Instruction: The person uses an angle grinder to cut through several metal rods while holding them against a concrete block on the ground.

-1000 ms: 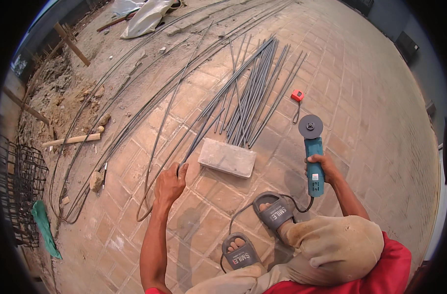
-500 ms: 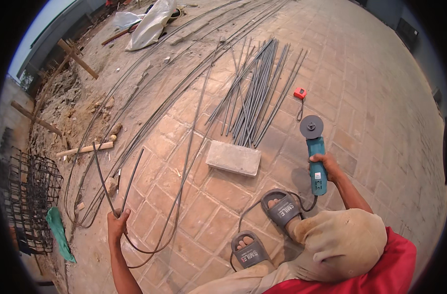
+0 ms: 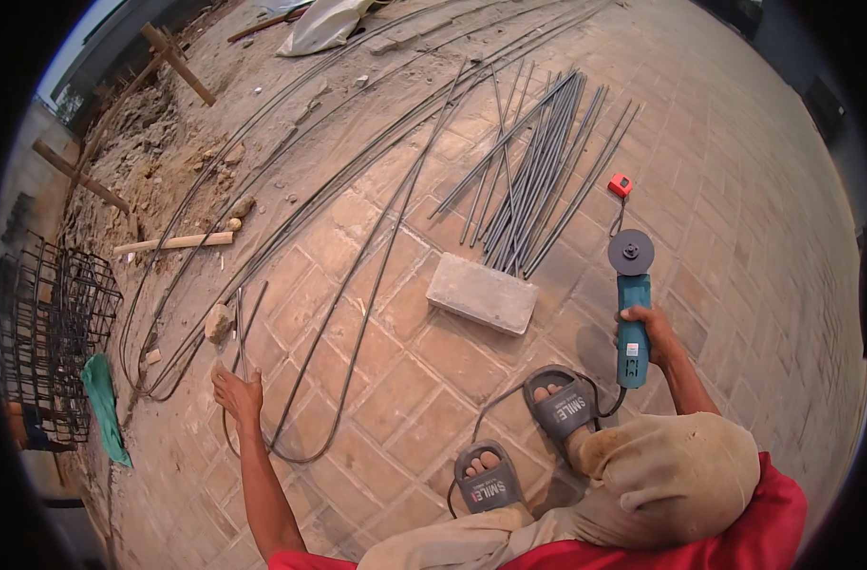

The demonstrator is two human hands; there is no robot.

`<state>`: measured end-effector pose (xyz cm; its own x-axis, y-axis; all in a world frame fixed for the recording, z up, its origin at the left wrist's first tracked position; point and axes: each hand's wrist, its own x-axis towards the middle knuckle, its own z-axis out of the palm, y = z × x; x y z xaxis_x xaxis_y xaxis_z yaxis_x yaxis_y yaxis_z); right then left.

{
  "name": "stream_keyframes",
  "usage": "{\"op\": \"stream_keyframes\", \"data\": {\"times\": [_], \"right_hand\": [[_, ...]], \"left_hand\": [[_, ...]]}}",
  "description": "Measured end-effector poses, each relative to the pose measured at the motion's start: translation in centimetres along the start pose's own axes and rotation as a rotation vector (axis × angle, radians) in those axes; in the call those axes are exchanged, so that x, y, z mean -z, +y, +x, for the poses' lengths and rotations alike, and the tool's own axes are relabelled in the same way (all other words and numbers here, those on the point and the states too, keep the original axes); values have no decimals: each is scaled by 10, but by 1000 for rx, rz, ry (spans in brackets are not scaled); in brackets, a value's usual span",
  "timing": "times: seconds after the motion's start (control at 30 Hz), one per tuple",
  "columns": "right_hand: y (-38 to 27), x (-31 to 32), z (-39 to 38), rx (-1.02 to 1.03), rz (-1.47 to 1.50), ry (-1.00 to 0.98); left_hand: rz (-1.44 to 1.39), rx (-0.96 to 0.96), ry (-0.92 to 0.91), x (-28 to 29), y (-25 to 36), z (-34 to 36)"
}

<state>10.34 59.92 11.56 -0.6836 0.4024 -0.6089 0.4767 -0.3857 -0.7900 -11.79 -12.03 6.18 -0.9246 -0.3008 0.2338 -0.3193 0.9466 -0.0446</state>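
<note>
My right hand [image 3: 650, 328] is closed around the teal body of an angle grinder [image 3: 633, 313]. Its dark cutting disc [image 3: 631, 252] points away from me, and the cord runs back past my foot. On the left, my left hand [image 3: 239, 394] is closed on a thin, bent steel rod [image 3: 253, 323], whose two ends stick up beyond the fingers. Part of this rod is hidden by the hand. A longer looped steel rod [image 3: 343, 404] curves over the paving just right of that hand.
A concrete block [image 3: 482, 293] lies before a pile of cut steel rods [image 3: 538, 176]. Beyond is a red tape measure [image 3: 621, 184]. Long rods [image 3: 358, 157] sweep across the ground. Far left are a steel cage [image 3: 54, 332], a green cloth [image 3: 103, 408] and a wood strip [image 3: 174, 243].
My left hand has moved slightly right and forward, and the bent rod's two ends now appear closer together. The view has shifted; the right hand still holds the grinder.
</note>
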Motion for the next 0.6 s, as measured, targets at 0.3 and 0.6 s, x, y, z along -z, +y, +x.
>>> {"op": "stream_keyframes", "data": {"times": [0.3, 0.6], "right_hand": [[20, -10, -7, -36, 491, -245], [40, 7, -24, -125, 527, -151]], "left_hand": [[-266, -232, -542, -52, 123, -64], [-158, -392, -437, -50, 135, -71]]}}
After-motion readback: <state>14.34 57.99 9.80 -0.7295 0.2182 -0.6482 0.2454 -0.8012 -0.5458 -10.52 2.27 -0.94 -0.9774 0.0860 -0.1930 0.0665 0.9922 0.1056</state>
